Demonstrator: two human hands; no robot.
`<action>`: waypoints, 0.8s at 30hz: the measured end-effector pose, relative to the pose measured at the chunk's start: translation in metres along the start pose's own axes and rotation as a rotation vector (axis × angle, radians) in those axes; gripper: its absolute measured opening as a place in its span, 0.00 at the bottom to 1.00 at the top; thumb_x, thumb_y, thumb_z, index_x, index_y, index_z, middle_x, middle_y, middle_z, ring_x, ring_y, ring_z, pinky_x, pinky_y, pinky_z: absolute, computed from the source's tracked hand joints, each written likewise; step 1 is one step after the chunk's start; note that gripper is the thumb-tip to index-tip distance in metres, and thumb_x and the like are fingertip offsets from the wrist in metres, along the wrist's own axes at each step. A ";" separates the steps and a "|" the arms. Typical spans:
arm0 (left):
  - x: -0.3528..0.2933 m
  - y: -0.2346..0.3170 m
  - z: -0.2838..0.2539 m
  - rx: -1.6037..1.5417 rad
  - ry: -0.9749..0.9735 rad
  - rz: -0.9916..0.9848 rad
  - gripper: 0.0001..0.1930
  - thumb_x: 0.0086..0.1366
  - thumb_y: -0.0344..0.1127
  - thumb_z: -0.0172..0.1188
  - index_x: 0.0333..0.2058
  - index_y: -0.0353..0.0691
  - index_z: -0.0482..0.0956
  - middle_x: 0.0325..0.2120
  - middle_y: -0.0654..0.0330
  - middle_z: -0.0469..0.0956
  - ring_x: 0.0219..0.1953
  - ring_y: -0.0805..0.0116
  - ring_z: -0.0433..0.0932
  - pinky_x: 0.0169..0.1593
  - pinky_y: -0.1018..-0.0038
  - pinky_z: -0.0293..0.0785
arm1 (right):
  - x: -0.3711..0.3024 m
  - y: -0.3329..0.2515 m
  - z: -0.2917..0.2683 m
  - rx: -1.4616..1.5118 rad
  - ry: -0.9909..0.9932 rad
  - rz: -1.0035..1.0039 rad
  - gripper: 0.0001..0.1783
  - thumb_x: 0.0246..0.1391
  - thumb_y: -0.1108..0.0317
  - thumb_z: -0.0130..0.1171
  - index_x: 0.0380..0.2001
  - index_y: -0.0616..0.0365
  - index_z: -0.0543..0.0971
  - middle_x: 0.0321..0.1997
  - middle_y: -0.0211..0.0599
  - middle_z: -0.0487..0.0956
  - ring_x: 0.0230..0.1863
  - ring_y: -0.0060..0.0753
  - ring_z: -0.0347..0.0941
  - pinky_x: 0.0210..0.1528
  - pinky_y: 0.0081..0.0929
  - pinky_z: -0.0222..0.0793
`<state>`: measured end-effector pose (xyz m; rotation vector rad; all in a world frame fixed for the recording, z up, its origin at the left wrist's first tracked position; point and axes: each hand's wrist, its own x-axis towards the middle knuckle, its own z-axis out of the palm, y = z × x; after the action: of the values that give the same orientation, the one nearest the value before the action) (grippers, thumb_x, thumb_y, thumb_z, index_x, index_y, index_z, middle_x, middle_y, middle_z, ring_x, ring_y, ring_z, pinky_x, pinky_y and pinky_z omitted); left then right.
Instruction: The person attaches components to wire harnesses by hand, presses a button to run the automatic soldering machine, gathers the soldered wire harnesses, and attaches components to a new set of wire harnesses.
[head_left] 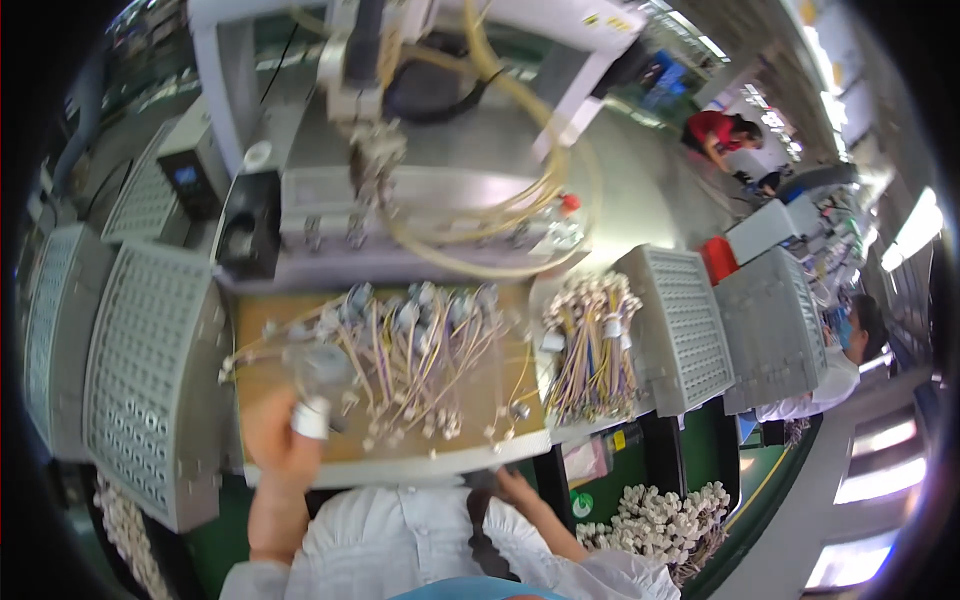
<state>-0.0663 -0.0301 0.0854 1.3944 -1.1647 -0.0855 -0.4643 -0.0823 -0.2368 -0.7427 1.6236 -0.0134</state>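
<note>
My left hand (272, 435) is over the left front of the tan work board (270, 380), smeared by motion. Its fingers look closed, and a short white cylindrical piece (310, 418) shows at the thumb side. Just beyond it a pale grey shape (322, 366) is too blurred to name. A loose spread of wire harnesses (420, 350) with grey and white connectors lies across the board, right of that hand. My right hand (515, 488) is low at the board's front edge, by my lap; its fingers are mostly hidden.
A bench machine (400, 200) with looping yellowish tubes stands behind the board. Bundled harnesses (590, 350) lie to the right. Grey perforated bins (150, 370) flank both sides. Below right, white connectors (660, 525) fill a green-bottomed tray. Two other people are farther right.
</note>
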 end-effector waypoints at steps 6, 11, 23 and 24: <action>0.003 -0.013 -0.021 -0.361 0.089 -0.541 0.15 0.66 0.34 0.52 0.48 0.30 0.75 0.33 0.66 0.76 0.35 0.81 0.70 0.40 0.85 0.64 | -0.136 -0.083 -0.070 -0.984 -0.350 -0.497 0.36 0.46 0.51 0.59 0.54 0.65 0.70 0.33 0.50 0.81 0.35 0.47 0.79 0.39 0.34 0.73; 0.023 -0.041 0.043 -0.413 -0.221 -0.509 0.14 0.67 0.38 0.53 0.47 0.37 0.75 0.31 0.68 0.74 0.29 0.82 0.70 0.30 0.80 0.65 | -0.229 -0.190 -0.059 -1.083 -0.338 -0.838 0.20 0.50 0.62 0.59 0.46 0.58 0.75 0.34 0.49 0.80 0.32 0.46 0.79 0.33 0.31 0.73; 0.026 -0.069 0.004 0.592 -0.110 -0.010 0.16 0.59 0.32 0.60 0.46 0.37 0.73 0.38 0.54 0.76 0.30 0.56 0.76 0.32 0.70 0.74 | -0.193 -0.263 -0.030 -1.295 0.618 -1.046 0.17 0.48 0.74 0.53 0.44 0.57 0.72 0.22 0.47 0.73 0.24 0.52 0.71 0.25 0.40 0.66; 0.018 -0.073 -0.011 0.586 -0.087 -0.073 0.17 0.59 0.30 0.59 0.48 0.36 0.72 0.40 0.53 0.76 0.31 0.58 0.77 0.33 0.71 0.74 | -0.187 -0.258 -0.031 -1.276 0.584 -1.014 0.19 0.46 0.76 0.51 0.45 0.56 0.71 0.21 0.47 0.73 0.25 0.53 0.71 0.27 0.46 0.65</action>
<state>-0.0088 -0.0540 0.0417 1.9628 -1.2668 0.1592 -0.3749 -0.2111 0.0426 -2.6848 1.4673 0.0943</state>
